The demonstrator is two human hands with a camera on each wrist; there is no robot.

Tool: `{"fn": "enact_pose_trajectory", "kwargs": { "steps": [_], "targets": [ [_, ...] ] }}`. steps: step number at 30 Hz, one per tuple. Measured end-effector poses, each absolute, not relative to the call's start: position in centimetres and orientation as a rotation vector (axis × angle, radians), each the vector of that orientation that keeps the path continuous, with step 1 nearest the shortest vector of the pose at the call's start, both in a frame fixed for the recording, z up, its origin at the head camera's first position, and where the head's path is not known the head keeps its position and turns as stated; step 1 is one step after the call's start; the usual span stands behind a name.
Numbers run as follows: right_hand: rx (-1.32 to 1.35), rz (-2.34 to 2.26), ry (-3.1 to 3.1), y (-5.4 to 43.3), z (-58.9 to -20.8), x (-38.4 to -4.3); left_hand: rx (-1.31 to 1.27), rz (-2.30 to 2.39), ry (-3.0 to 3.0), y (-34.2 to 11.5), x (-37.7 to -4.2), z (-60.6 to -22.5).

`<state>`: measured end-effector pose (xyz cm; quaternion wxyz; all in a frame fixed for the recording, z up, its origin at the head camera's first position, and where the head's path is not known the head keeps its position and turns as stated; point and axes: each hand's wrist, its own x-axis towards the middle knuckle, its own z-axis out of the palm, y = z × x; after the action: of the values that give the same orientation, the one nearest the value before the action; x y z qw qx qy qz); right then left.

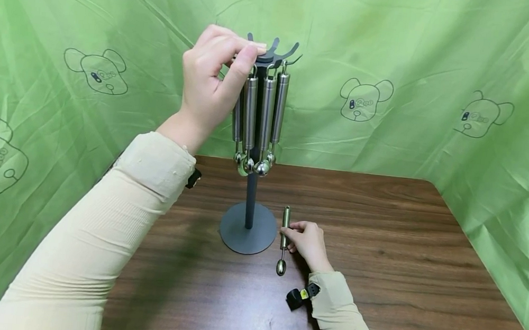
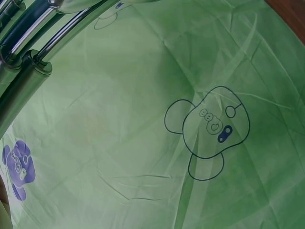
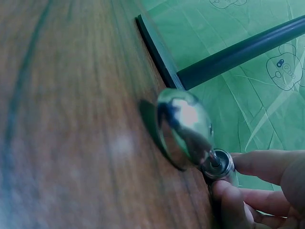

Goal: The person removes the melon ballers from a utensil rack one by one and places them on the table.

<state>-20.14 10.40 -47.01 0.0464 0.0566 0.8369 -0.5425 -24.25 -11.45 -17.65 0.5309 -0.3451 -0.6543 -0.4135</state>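
Observation:
A dark metal rack [image 1: 252, 185] with curved hooks on top stands upright on a round base. My raised left hand [image 1: 216, 70] grips its top between thumb and fingers, covering the hooks on that side. Several steel spoons [image 1: 267, 112] with thick round handles hang from the hooks, bowls downward; part of them shows in the left wrist view. Low by the base, my right hand [image 1: 307, 241] pinches the handle of another spoon [image 1: 285, 225] between thumb and fingers. In the right wrist view, that spoon's shiny oval bowl [image 3: 183, 121] is close over the wood.
The rack's round base [image 1: 233, 236] rests on a brown wooden table [image 1: 379, 261]. Green cloth [image 1: 321, 21] with printed bear heads encloses the back and sides. A small black camera [image 1: 297, 298] sits at the right wrist.

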Motion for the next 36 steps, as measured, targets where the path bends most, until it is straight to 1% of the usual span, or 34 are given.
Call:
{"fn": "enact_pose_trajectory", "kwargs": {
  "steps": [36],
  "targets": [
    [0.134, -1.651, 2.540, 10.76, -46.49, -20.04, -0.819, -0.992, -1.566, -11.41, -24.08, -17.54]
  ]
}}
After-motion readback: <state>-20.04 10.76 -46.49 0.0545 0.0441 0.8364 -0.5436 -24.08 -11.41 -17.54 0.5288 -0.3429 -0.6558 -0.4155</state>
